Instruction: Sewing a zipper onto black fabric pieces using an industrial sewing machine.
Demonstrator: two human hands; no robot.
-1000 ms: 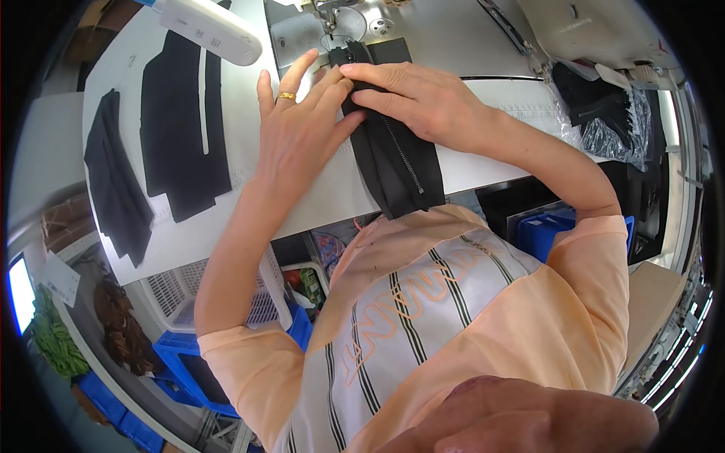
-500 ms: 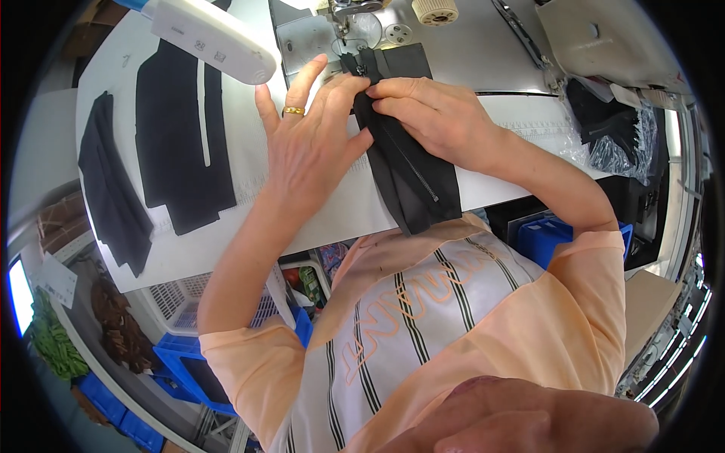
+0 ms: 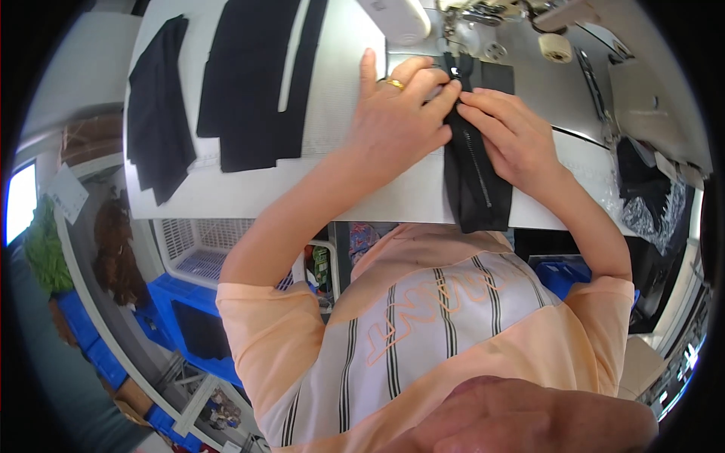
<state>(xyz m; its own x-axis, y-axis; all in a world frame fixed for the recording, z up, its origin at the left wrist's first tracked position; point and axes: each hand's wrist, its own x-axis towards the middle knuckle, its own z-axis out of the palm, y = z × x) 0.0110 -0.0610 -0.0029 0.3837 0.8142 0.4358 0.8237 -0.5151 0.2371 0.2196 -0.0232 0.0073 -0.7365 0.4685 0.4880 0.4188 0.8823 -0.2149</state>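
A black fabric piece with a metal zipper (image 3: 477, 189) lies lengthwise on the white table (image 3: 355, 200), its top end at the sewing machine's presser foot (image 3: 453, 41). My left hand (image 3: 400, 117), with a gold ring, is bent over the fabric's left edge, index fingertip on it near the zipper's upper end and little finger raised. My right hand (image 3: 513, 140) grips the same piece, thumb and forefinger close beside the left fingertips. The undersides of both hands' fingertips are hidden.
Cut black panels (image 3: 242, 90) and a narrower dark piece (image 3: 155, 106) lie at left. A white machine housing (image 3: 393, 15) is above. Black pieces in clear plastic (image 3: 651, 215) sit at right. A white basket (image 3: 196, 245) and blue crates (image 3: 200, 328) are below the table.
The view has swung, so table, machine and panels sit farther right and the panels higher in frame. Both hands remain on the zippered piece, with the left hand's middle fingers more bent.
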